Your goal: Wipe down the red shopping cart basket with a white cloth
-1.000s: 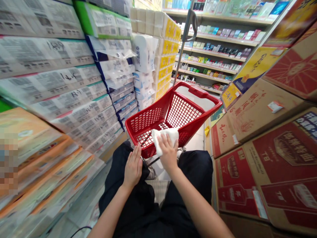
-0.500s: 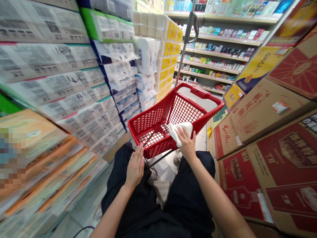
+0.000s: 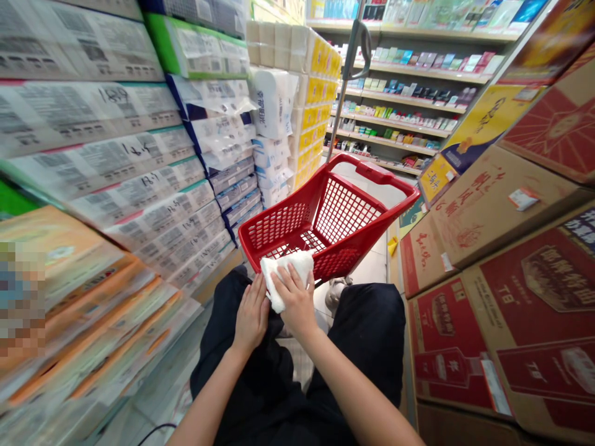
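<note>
A red shopping basket [image 3: 348, 248] with lattice walls stands in front of my knees, its large handle at the far right. My right hand [image 3: 297, 303] presses a folded white cloth [image 3: 297, 265] against the basket's near rim, close to the near-left corner. Part of the rim is hidden under the cloth. Just left of the cloth, my left hand [image 3: 251, 313] lies with straight fingers at that same corner, above my left knee. It holds nothing that I can see; its fingertips are beside the cloth's edge.
Stacked paper packs [image 3: 134, 148] rise on the left, with orange packs [image 3: 93, 297] nearer. Cardboard cartons [image 3: 506, 204] wall the right side. Behind the basket stand a metal pole [image 3: 341, 111] and shelves of small boxes [image 3: 409, 93]. A dark cable [image 3: 158, 426] lies at lower left.
My right hand has slid the white cloth leftward and nearer along the basket's rim, from its right part to beside my left hand. My left hand stays almost in place.
</note>
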A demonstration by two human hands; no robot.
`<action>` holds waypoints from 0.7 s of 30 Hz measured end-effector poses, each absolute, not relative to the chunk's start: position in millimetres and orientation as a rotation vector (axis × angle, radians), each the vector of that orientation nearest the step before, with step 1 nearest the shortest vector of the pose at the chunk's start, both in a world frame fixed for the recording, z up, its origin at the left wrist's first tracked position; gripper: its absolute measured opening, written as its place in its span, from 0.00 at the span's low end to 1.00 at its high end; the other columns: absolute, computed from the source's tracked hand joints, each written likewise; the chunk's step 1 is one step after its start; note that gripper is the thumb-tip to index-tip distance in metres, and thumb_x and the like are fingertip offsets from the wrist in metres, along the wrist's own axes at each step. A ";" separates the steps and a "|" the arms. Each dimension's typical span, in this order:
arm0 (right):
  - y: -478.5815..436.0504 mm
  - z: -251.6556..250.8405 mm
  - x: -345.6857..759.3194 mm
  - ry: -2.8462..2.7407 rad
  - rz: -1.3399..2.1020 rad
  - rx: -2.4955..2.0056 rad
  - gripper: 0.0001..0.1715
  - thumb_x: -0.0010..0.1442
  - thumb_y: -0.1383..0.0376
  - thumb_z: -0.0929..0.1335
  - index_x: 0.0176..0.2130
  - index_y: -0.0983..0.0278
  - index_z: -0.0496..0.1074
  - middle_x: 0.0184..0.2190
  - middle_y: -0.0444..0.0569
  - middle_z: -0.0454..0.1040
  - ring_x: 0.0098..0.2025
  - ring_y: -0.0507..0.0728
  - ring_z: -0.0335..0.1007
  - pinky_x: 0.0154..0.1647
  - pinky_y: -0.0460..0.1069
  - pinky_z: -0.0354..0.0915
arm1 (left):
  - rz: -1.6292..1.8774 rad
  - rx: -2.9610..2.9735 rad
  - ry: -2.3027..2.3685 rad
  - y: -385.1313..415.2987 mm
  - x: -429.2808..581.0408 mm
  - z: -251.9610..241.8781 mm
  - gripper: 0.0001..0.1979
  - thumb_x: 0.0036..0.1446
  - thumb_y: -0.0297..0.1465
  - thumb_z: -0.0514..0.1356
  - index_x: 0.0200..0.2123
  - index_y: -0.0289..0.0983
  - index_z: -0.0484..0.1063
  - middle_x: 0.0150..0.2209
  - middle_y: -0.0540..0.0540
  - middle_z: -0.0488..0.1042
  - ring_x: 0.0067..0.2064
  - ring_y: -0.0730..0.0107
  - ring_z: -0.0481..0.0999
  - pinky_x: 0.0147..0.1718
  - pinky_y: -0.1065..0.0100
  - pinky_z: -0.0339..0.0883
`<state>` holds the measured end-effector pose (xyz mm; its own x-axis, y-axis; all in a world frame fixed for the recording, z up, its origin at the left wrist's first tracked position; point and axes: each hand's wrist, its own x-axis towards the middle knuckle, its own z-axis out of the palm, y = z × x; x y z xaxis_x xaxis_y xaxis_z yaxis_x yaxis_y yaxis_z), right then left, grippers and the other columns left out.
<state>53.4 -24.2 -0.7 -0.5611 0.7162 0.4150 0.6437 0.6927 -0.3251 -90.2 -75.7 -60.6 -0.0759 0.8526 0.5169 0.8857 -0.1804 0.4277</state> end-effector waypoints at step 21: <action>60.6 20.4 148.6 -2.241 -0.173 -1.286 0.33 0.62 0.72 0.61 0.64 0.54 0.61 0.63 0.49 0.65 0.68 0.60 0.53 0.68 0.68 0.24 | -1.219 -2.048 -2.012 -86.5 -96.3 -54.0 0.28 0.68 0.29 0.41 0.70 0.42 0.42 0.70 0.44 0.50 0.71 0.63 0.49 0.67 0.51 0.47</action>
<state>148.6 60.6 20.4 -0.3949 0.7606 0.5153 0.8307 0.5351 -0.1533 -96.3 -86.5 -54.0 -0.1377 0.8383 0.5275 0.8556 -0.1677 0.4897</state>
